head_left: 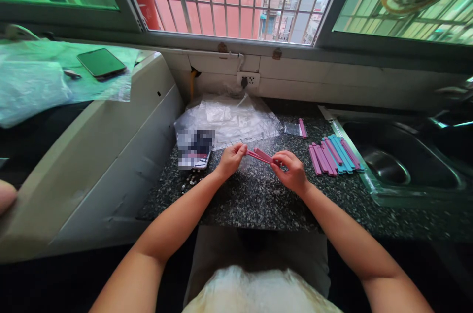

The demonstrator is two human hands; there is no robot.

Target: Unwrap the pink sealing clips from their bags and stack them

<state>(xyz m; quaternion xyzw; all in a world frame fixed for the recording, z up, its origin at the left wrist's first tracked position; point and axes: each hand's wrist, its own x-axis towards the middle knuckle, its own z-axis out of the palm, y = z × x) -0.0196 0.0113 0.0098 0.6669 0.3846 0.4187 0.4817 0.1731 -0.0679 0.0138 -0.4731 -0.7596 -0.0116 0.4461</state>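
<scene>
Between my two hands, above the dark speckled counter (247, 204), is a pink bag sealing clip (263, 156) with its two slim arms slightly apart. My left hand (232, 160) pinches its left end. The fingers of my right hand (290, 169) are closed on its right end. To the right lies a row of pink and blue clips (334, 155), side by side. Another pink clip (302, 128) rests beside a small clear bag (291, 128) farther back. Small pale bits (190, 181) are scattered left of my left hand; I cannot make out what they are.
Clear plastic bags (236, 118) lie spread behind my hands, with a partly blurred device (201, 161) at their front left. A sink (369, 182) is on the right. On the left, a pale appliance (121, 145) carries a phone (101, 63). A wall socket (251, 79) is behind.
</scene>
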